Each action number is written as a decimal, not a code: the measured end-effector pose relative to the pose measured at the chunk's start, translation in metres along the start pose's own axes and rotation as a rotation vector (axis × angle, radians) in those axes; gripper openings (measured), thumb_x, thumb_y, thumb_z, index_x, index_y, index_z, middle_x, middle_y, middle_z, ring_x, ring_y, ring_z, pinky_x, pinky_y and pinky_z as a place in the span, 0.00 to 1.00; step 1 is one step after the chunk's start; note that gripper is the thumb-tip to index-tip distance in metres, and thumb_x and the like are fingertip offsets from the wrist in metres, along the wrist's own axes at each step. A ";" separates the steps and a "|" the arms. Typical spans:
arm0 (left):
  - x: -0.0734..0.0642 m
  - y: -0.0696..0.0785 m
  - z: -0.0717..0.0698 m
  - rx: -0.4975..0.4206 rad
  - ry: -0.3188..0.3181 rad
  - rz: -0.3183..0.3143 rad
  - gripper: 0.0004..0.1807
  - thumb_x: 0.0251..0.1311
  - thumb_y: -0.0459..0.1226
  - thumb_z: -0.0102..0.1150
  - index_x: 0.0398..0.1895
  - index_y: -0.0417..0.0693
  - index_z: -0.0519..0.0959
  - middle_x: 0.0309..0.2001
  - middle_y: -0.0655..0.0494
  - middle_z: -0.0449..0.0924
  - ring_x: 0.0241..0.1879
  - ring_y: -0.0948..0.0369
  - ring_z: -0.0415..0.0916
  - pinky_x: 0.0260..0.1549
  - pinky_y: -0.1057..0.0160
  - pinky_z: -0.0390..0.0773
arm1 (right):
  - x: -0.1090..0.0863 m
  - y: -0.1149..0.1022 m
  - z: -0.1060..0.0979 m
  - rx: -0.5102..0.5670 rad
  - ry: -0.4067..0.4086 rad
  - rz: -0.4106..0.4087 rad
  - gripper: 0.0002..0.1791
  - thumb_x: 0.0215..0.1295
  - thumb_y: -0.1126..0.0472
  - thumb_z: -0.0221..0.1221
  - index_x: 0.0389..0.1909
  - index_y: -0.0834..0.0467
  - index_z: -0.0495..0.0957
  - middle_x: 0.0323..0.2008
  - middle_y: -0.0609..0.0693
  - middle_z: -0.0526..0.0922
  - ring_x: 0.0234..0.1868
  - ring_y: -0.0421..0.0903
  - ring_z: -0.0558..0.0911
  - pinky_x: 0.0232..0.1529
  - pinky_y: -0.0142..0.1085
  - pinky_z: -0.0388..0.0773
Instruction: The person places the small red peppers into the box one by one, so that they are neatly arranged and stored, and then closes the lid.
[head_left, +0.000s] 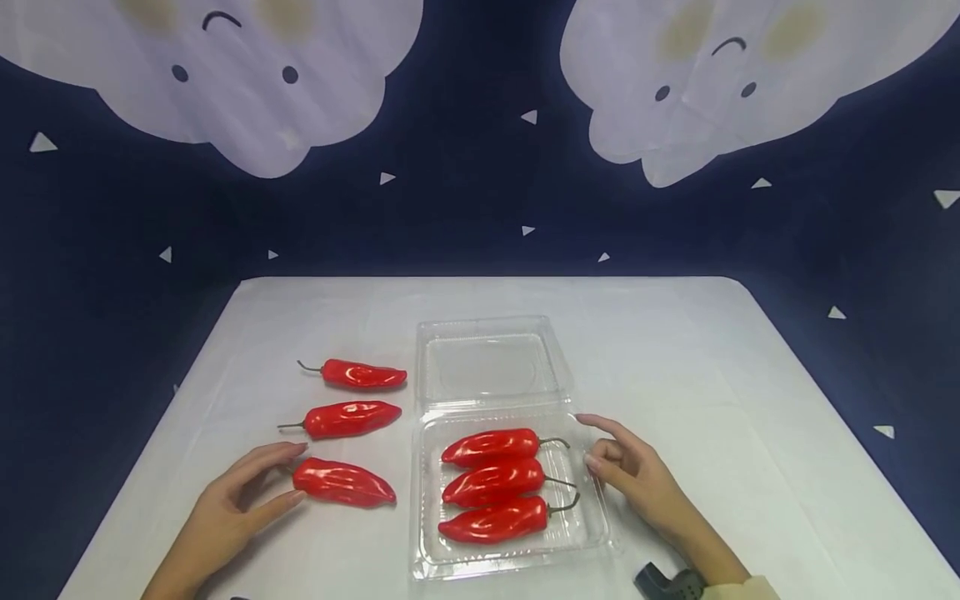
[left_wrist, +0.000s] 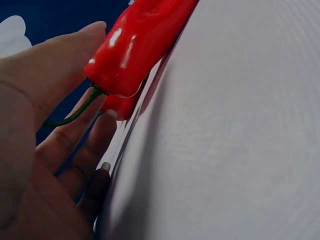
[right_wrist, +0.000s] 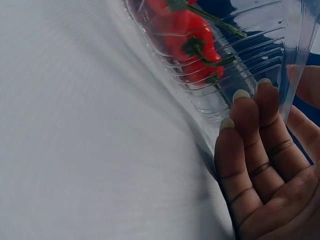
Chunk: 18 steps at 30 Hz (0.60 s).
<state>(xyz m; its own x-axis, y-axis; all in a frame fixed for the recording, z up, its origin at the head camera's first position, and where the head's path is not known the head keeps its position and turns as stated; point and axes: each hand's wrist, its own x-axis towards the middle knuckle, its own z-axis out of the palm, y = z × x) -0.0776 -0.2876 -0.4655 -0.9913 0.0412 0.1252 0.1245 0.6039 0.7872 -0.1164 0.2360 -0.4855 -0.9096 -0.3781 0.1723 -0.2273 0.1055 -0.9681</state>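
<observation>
Several glossy red peppers with green stems lie on the white table. My left hand (head_left: 228, 508) is around the stem end of the nearest loose red pepper (head_left: 343, 482), its thumb and fingers spread apart on either side. In the left wrist view, that pepper's stem (left_wrist: 75, 112) runs between thumb and fingers. My right hand (head_left: 637, 471) holds the right rim of a clear plastic clamshell container (head_left: 517, 560), thumb at the rim. Three fingertips (right_wrist: 240, 102) lie against its ribbed outer wall in the right wrist view. Three peppers (head_left: 495, 485) lie side by side inside, stems pointing right.
Two more loose peppers, a middle one (head_left: 352, 419) and a far one (head_left: 365, 374), lie left of the container. The container's lid (head_left: 558, 358) is folded back flat behind it. A dark blue cloth (head_left: 465, 208) with clouds and triangles hangs behind the table (head_left: 675, 350).
</observation>
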 end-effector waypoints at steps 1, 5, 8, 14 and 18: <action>0.000 0.001 0.000 -0.003 -0.002 0.006 0.31 0.55 0.41 0.77 0.64 0.53 0.79 0.59 0.57 0.79 0.58 0.80 0.70 0.54 0.85 0.64 | 0.001 0.000 0.000 0.002 -0.001 0.001 0.30 0.74 0.70 0.56 0.74 0.60 0.63 0.30 0.56 0.81 0.29 0.43 0.79 0.32 0.36 0.79; 0.000 0.002 0.001 0.029 -0.009 0.011 0.31 0.54 0.42 0.78 0.63 0.55 0.80 0.59 0.59 0.80 0.58 0.81 0.70 0.53 0.85 0.65 | 0.002 0.000 -0.002 0.004 -0.003 0.001 0.30 0.74 0.71 0.55 0.74 0.60 0.63 0.30 0.57 0.80 0.29 0.44 0.79 0.32 0.36 0.79; 0.000 0.002 0.003 0.066 -0.016 -0.009 0.29 0.54 0.45 0.78 0.60 0.57 0.82 0.57 0.62 0.82 0.57 0.83 0.70 0.51 0.85 0.66 | 0.002 -0.001 -0.002 0.003 0.007 0.019 0.30 0.74 0.70 0.56 0.74 0.58 0.64 0.30 0.57 0.80 0.30 0.43 0.79 0.33 0.36 0.79; -0.001 0.003 0.006 0.089 -0.030 -0.083 0.25 0.52 0.49 0.78 0.54 0.58 0.84 0.52 0.65 0.83 0.53 0.79 0.72 0.49 0.83 0.68 | 0.001 -0.002 -0.001 0.009 0.009 0.040 0.30 0.73 0.70 0.57 0.74 0.58 0.64 0.31 0.54 0.81 0.31 0.43 0.79 0.33 0.36 0.79; -0.001 0.005 0.008 0.075 -0.073 -0.100 0.26 0.51 0.50 0.79 0.55 0.61 0.83 0.52 0.68 0.83 0.54 0.72 0.76 0.51 0.78 0.72 | 0.002 0.000 -0.001 0.008 -0.001 0.028 0.30 0.74 0.71 0.57 0.74 0.60 0.63 0.31 0.54 0.81 0.30 0.43 0.78 0.32 0.36 0.78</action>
<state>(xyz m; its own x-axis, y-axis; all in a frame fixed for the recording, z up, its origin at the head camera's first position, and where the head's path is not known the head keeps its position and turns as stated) -0.0762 -0.2776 -0.4664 -0.9994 0.0342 0.0015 0.0239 0.6655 0.7460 -0.1184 0.2365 -0.4851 -0.9152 -0.3761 0.1448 -0.1986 0.1084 -0.9741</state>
